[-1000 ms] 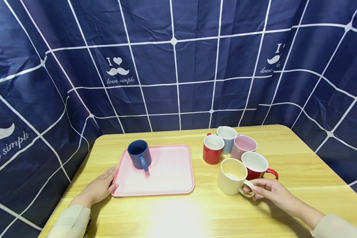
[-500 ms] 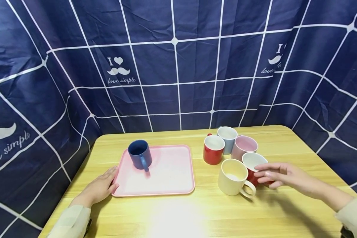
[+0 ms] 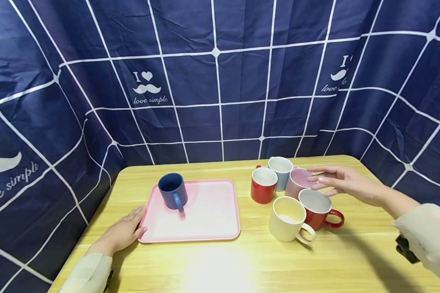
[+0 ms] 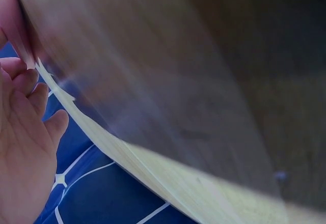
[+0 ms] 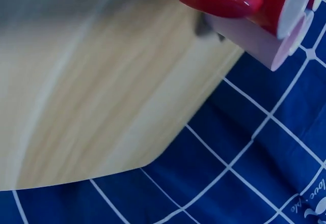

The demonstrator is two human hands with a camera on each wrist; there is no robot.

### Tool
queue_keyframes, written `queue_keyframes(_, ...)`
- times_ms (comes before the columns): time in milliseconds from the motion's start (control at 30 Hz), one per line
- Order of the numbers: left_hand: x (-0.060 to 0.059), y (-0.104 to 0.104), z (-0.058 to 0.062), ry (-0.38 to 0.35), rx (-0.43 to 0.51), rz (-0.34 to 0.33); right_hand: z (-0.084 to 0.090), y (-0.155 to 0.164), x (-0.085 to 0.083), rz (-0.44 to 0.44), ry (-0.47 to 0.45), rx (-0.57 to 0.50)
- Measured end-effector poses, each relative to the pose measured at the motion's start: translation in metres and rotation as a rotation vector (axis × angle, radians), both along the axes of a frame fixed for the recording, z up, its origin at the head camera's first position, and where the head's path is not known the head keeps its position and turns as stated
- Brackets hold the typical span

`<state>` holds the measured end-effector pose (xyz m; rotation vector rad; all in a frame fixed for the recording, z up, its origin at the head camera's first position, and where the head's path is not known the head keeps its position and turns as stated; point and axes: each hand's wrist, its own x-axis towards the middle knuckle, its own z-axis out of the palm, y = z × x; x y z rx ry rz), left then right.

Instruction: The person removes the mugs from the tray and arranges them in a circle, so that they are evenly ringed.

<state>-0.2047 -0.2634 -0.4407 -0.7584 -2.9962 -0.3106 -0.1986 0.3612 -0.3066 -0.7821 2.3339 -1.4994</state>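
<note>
My right hand (image 3: 346, 182) hovers over the right side of the pink mug (image 3: 294, 188), fingers extended and holding nothing; whether they touch its rim I cannot tell. Just below it in the head view is a red mug with a white inside (image 3: 317, 217), its handle pointing right. Beside that, the cream mug (image 3: 284, 228) stands upright. My left hand (image 3: 119, 232) rests with straight fingers against the left edge of the pink tray (image 3: 209, 224). On the tray stands a dark blue mug (image 3: 173, 193). The right wrist view shows the red handle (image 5: 219, 1) and part of the pink mug.
A second red mug (image 3: 262, 191) and a light blue mug (image 3: 280, 173) stand behind the cream one, close together. All rest on a wooden table (image 3: 161, 266). A dark blue curtain (image 3: 190, 81) with white lines encloses the table's back and sides.
My right hand has let go of the cream mug's handle, then moved up and back past the red mug to the pink mug. The left hand and the mugs stay put.
</note>
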Motion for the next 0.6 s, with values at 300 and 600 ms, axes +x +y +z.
queue_keyframes(300,0.001,0.001,0.000,0.002,0.001,-0.011,0.017,-0.027,-0.031,-0.190,0.011,0.096)
queue_keyframes(600,0.000,0.000,0.000,0.010,0.001,-0.014,0.029,-0.067,-0.061,-0.329,0.058,0.142)
